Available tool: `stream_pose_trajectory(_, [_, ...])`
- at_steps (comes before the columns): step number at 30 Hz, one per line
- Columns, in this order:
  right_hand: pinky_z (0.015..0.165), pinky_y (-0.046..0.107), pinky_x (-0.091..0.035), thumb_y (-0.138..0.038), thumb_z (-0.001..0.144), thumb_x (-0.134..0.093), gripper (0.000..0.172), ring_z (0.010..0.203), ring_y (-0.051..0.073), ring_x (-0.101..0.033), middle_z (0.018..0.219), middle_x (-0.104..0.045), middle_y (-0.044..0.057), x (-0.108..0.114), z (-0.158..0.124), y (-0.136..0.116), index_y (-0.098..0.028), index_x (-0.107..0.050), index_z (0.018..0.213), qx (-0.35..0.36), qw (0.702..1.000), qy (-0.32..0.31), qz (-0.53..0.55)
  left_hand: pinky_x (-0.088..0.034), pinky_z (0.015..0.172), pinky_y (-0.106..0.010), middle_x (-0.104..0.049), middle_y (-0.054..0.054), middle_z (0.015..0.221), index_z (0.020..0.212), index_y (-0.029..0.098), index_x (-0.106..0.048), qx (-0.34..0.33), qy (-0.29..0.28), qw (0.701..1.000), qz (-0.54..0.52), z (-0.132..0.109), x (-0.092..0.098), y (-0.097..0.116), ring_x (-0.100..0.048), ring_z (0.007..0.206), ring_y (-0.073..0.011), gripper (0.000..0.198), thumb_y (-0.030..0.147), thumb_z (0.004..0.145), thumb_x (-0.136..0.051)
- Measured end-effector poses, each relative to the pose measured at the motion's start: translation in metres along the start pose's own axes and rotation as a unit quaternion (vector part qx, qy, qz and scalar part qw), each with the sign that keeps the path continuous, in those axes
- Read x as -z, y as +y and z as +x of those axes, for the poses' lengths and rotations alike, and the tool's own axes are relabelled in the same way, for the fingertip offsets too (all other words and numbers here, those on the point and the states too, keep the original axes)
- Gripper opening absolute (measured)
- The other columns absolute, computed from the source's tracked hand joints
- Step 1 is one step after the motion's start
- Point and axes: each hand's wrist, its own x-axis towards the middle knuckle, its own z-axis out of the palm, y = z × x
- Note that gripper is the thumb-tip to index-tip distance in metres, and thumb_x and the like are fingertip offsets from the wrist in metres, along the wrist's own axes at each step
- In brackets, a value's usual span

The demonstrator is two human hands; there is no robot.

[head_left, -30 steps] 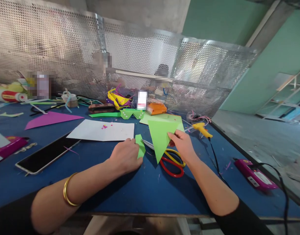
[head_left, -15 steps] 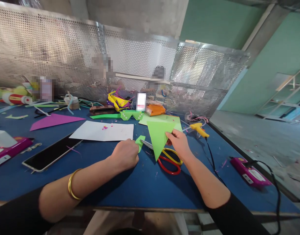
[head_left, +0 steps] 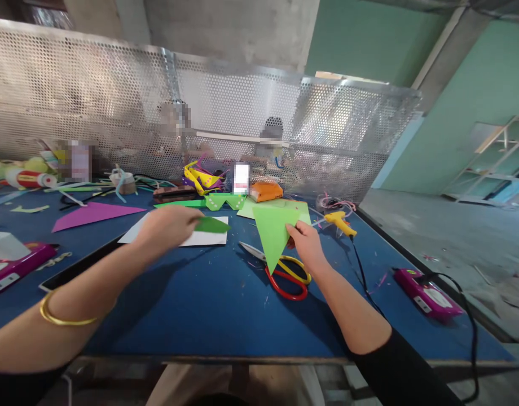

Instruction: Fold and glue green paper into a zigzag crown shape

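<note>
A small dark green piece [head_left: 212,225] is pinched in my left hand [head_left: 170,225], raised over the white paper [head_left: 204,239]. Between thumb and fingers, my right hand [head_left: 304,241] grips the edge of a light green paper triangle [head_left: 274,228] with its point downward. Beneath that point lie scissors [head_left: 287,276] with one red and one yellow handle loop, blades toward the left. Behind the triangle is a light green sheet [head_left: 246,210]. Green paper glasses [head_left: 224,201] lie farther back.
A phone [head_left: 79,261] and purple paper [head_left: 92,216] lie left. A yellow glue gun [head_left: 341,223] and a magenta power strip [head_left: 429,296] with a black cable are on the right. A perforated metal screen [head_left: 238,96] stands behind.
My left hand has moved left and up from beside the scissors' tips, carrying the green piece over the white paper. My right hand keeps the triangle in nearly the same place.
</note>
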Motion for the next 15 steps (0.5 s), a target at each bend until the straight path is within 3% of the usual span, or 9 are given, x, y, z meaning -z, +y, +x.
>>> stream_pose_trajectory(3, [0.048, 0.027, -0.044, -0.044, 0.079, -0.049, 0.025, 0.049, 0.013, -0.051, 0.056, -0.051, -0.004, -0.001, 0.002, 0.004, -0.022, -0.047, 0.066, 0.022, 0.999, -0.005, -0.030, -0.049, 0.074, -0.042, -0.073, -0.014, 0.105, 0.107, 0.016, -0.073, 0.088, 0.020, 0.995, 0.045, 0.023, 0.020, -0.033, -0.066, 0.097, -0.0369, 0.039, 0.033, 0.087, -0.043])
stream_pose_trajectory(6, [0.048, 0.025, -0.038, -0.042, 0.083, -0.049, 0.027, 0.050, 0.012, -0.045, 0.055, -0.048, -0.005, 0.001, 0.001, 0.005, -0.023, -0.045, 0.065, 0.067, 0.994, -0.007, -0.081, -0.047, 0.086, -0.047, -0.066, -0.017, 0.123, 0.129, 0.011, -0.059, 0.140, 0.097, 0.984, 0.058, 0.032, 0.022, -0.041, -0.061, 0.109, -0.0364, 0.048, 0.033, 0.087, -0.048])
stream_pose_trajectory(7, [0.049, 0.025, -0.036, -0.041, 0.084, -0.050, 0.027, 0.051, 0.012, -0.043, 0.054, -0.046, -0.005, 0.001, 0.000, 0.003, -0.023, -0.044, 0.065, 0.088, 0.991, -0.006, -0.101, -0.044, 0.094, -0.046, -0.060, -0.015, 0.133, 0.134, 0.012, -0.053, 0.124, 0.128, 0.982, 0.060, 0.030, 0.018, -0.036, -0.056, 0.117, -0.0338, 0.050, 0.032, 0.089, -0.048])
stream_pose_trajectory(9, [0.053, 0.025, -0.032, -0.039, 0.086, -0.051, 0.027, 0.053, 0.012, -0.040, 0.054, -0.043, -0.006, 0.003, -0.006, -0.003, -0.022, -0.045, 0.066, 0.135, 0.980, -0.009, -0.143, -0.042, 0.097, -0.039, -0.062, -0.007, 0.132, 0.128, 0.015, -0.059, 0.009, 0.202, 0.979, -0.001, 0.022, 0.007, -0.016, -0.055, 0.120, -0.0283, 0.045, 0.038, 0.095, -0.039])
stream_pose_trajectory(10, [0.054, 0.025, -0.031, -0.037, 0.087, -0.052, 0.026, 0.054, 0.012, -0.039, 0.055, -0.043, -0.005, 0.004, -0.009, -0.007, -0.022, -0.047, 0.067, 0.158, 0.974, -0.014, -0.161, -0.040, 0.098, -0.036, -0.066, -0.003, 0.124, 0.123, 0.012, -0.063, -0.046, 0.202, 0.977, -0.040, 0.016, 0.001, -0.003, -0.057, 0.118, -0.0265, 0.051, 0.041, 0.097, -0.030])
stream_pose_trajectory(13, [0.059, 0.026, -0.032, -0.034, 0.089, -0.053, 0.020, 0.059, 0.013, -0.046, 0.064, -0.053, -0.002, 0.005, -0.024, -0.021, -0.021, -0.057, 0.075, 0.235, 0.948, -0.052, -0.208, -0.047, 0.094, -0.033, -0.071, -0.007, 0.116, 0.115, 0.020, -0.069, -0.155, 0.167, 0.963, -0.141, -0.003, -0.015, 0.035, -0.063, 0.108, -0.0217, 0.038, 0.044, 0.085, -0.063])
stream_pose_trajectory(15, [0.062, 0.026, -0.035, -0.030, 0.093, -0.050, 0.019, 0.064, 0.013, -0.053, 0.072, -0.061, 0.002, 0.004, -0.034, -0.029, -0.019, -0.063, 0.083, 0.338, 0.899, -0.072, -0.269, -0.052, 0.084, -0.031, -0.070, -0.008, 0.117, 0.115, 0.020, -0.068, -0.199, 0.150, 0.956, -0.155, -0.014, -0.022, 0.051, -0.067, 0.097, -0.0201, 0.035, 0.037, 0.084, -0.066])
